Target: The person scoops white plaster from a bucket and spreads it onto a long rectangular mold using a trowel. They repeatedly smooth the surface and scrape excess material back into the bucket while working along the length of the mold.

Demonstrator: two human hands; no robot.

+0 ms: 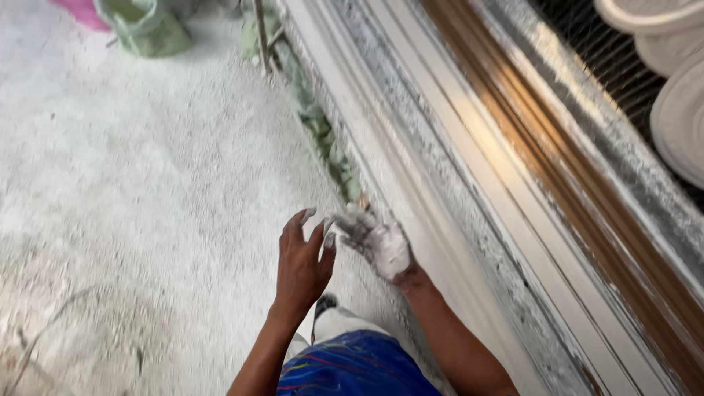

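Observation:
My left hand (303,258) hangs over the white dusty floor (132,191) with its fingers spread and nothing in it. My right hand (375,242) is coated in white plaster and reaches toward the lower edge of a long white moulded strip (411,154) that runs diagonally across the view. Its fingers are apart and look empty, close to the strip's edge. Both hands are nearly touching each other.
Brown and white long mouldings (528,147) lie side by side on the right. Green sacking (147,29) and a pink thing (81,11) sit at the top left. Round white plaster pieces (675,88) are at the top right. My blue garment (352,367) shows below.

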